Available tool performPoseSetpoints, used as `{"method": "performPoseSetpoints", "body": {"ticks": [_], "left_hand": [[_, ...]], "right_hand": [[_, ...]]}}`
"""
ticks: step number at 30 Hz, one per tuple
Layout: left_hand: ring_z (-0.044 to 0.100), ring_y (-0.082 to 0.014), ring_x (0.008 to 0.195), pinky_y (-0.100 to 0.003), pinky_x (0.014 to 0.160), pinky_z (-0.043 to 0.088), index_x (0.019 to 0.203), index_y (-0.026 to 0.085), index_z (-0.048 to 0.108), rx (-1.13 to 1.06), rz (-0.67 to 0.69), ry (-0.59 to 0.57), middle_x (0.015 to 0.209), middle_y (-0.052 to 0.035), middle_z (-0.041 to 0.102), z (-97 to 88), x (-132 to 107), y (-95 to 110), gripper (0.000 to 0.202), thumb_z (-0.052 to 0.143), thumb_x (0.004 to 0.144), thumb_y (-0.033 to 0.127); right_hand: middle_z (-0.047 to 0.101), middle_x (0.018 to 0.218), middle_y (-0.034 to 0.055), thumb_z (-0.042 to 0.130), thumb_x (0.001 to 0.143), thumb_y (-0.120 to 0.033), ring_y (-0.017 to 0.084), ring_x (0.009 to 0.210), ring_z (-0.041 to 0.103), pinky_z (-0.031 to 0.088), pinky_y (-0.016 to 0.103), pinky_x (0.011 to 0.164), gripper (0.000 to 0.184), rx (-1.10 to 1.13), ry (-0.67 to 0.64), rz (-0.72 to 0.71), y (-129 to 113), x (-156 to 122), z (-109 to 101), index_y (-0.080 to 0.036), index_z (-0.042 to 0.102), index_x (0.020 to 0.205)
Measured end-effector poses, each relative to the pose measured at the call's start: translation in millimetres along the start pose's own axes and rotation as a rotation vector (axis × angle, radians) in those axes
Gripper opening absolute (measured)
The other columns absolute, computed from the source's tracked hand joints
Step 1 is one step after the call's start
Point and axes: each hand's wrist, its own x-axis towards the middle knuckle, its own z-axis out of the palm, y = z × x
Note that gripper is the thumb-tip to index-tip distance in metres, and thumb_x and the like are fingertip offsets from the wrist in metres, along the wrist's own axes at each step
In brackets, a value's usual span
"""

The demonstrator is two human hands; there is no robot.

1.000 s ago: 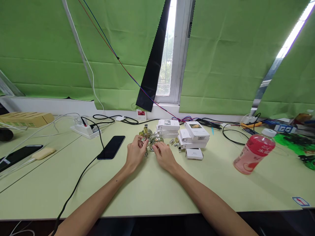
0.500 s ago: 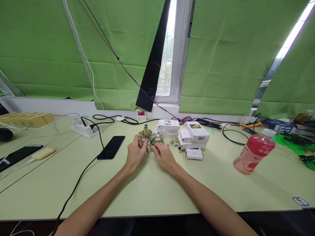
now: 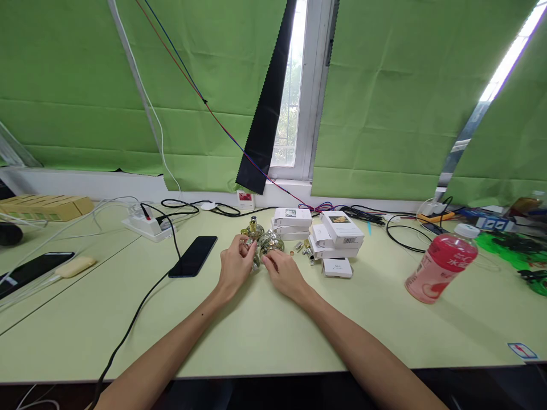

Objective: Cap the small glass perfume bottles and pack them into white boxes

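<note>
My left hand [image 3: 236,263] is closed around a small, round, shiny glass bottle [image 3: 255,262], which its fingers partly hide. My right hand [image 3: 282,270] is beside it, thumb and fingers pressed together. What they pinch is too small to make out. Just beyond my right fingertips stands another round glass bottle [image 3: 272,241]. Behind my left hand is a glass bottle with a gold-coloured neck [image 3: 253,228]. Small gold and silver metal caps [image 3: 306,248] lie to the right of my right hand.
White boxes are stacked in a left pile [image 3: 292,217] and a right pile [image 3: 340,229]. A black phone [image 3: 194,256] lies left of my hands, with a black cable [image 3: 141,307] running past it. A pink drink bottle [image 3: 441,264] stands at right; a power strip [image 3: 147,226] sits back left.
My right fingertips have shifted very slightly at the bottles. My left hand stays nearly still around its bottle; everything else is unchanged.
</note>
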Motion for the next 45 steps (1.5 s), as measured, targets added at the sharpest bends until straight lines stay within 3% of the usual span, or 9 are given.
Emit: {"method": "performPoseSetpoints", "body": {"ticks": [11,25,29,33,36,41,45], "left_hand": [[0.059,-0.0159,0.049,-0.027,0.060,0.046,0.103,0.020,0.063,-0.013,-0.015,-0.008,0.057,0.0034,0.064,-1.9,-1.8,3.4,0.028,0.056,0.091,0.044],[0.053,-0.0132,0.049,-0.025,0.058,0.042,0.105,0.021,0.062,-0.013,0.049,0.017,0.057,0.0056,0.058,-2.3,-1.3,4.5,0.023,0.057,0.090,0.038],[0.049,-0.0124,0.050,-0.024,0.057,0.041,0.095,0.022,0.062,-0.028,0.138,-0.018,0.056,0.0057,0.052,-2.2,-4.4,7.7,0.019,0.055,0.091,0.039],[0.050,-0.0126,0.051,-0.025,0.057,0.041,0.092,0.021,0.063,-0.043,0.209,-0.149,0.057,0.0050,0.052,1.1,-7.8,6.9,0.021,0.053,0.092,0.040],[0.050,-0.0123,0.050,-0.025,0.056,0.040,0.100,0.021,0.063,-0.048,0.226,-0.242,0.057,0.0061,0.053,2.6,-9.2,5.4,0.022,0.053,0.093,0.039],[0.050,-0.0132,0.049,-0.025,0.055,0.038,0.111,0.020,0.063,-0.035,0.194,-0.287,0.056,0.0065,0.054,1.7,-9.4,6.4,0.029,0.051,0.094,0.039],[0.052,-0.0147,0.049,-0.027,0.056,0.039,0.110,0.021,0.064,-0.004,0.172,-0.295,0.057,0.0052,0.057,1.4,-9.0,7.8,0.030,0.050,0.093,0.040]], "right_hand": [[0.065,0.085,0.0023,0.043,0.107,-0.032,0.016,0.078,0.059,0.039,0.025,0.072,0.030,-0.016,-0.016,0.005,-2.6,-0.8,-0.6,-0.020,0.060,0.084],[0.065,0.082,0.0020,0.043,0.106,-0.032,0.016,0.075,0.058,0.038,0.026,0.069,0.032,-0.029,-0.011,0.011,-0.4,-1.1,-0.1,-0.021,0.058,0.080],[0.065,0.079,0.0016,0.043,0.106,-0.031,0.016,0.072,0.058,0.036,0.026,0.067,0.033,-0.041,0.024,0.008,-0.2,-0.1,-1.3,-0.021,0.057,0.078],[0.065,0.074,0.0021,0.043,0.105,-0.031,0.017,0.069,0.058,0.035,0.027,0.065,0.035,-0.073,0.101,0.040,2.0,2.7,-5.5,-0.022,0.057,0.074],[0.065,0.074,0.0027,0.042,0.105,-0.031,0.018,0.067,0.058,0.036,0.028,0.065,0.033,-0.078,0.210,0.089,5.5,4.6,-12.3,-0.021,0.060,0.080],[0.069,0.089,0.0054,0.043,0.102,-0.024,0.018,0.071,0.061,0.041,0.029,0.071,0.020,-0.107,0.391,0.185,13.6,5.9,-25.5,-0.019,0.063,0.100],[0.068,0.102,0.0103,0.048,0.096,-0.015,0.022,0.088,0.065,0.045,0.031,0.075,0.021,-0.178,0.371,0.243,19.2,6.4,-30.3,-0.016,0.060,0.113]]}}
